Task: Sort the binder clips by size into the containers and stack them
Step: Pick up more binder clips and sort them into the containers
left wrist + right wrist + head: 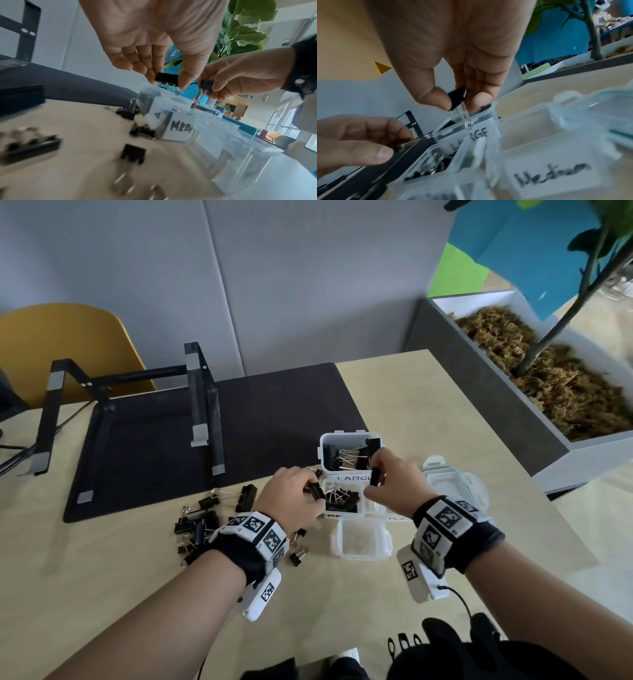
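Note:
My left hand [310,496] pinches a black binder clip [167,79] between thumb and fingers, just above the clear container labelled MEDI [181,128], which holds several clips [342,501]. My right hand [371,482] pinches another black clip [457,96] by its body, wire handles hanging down over the front rim of the LARGE container [349,441], which also holds several clips. Loose black clips [202,525] lie on the table left of my left wrist, with small ones [298,556] near it.
An empty clear container [361,556] stands nearest me, and a second one labelled Medium [553,174] stands under my right hand. Clear lids [455,481] lie to the right. A black mat [154,457] with a metal stand [202,398] is at the back left, a planter [548,392] at the right.

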Motion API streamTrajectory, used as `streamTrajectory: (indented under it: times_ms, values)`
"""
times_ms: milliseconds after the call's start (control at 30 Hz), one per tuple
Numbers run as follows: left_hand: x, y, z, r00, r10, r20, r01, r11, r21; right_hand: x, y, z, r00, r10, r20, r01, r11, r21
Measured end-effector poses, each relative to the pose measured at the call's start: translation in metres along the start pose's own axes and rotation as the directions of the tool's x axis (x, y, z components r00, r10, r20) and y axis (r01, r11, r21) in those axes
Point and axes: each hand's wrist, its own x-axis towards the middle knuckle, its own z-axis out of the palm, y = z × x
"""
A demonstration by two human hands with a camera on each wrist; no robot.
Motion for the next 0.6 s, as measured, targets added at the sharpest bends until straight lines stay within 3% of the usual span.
streamTrajectory:
  times_ms: [367, 600]
  values:
    - [0.019, 0.054, 0.027, 0.984, 0.16, 0.072, -0.161, 0.987, 0.016, -0.004, 0.072, -0.024, 0.999, 0.033, 0.022, -0.029, 0.985, -0.168]
    - [0.03, 0.082, 0.052, 0.944, 0.302, 0.132, -0.319, 0.939, 0.128, -0.007, 0.093, -0.02, 0.999, 0.017, 0.049, -0.015, 0.998, -0.057]
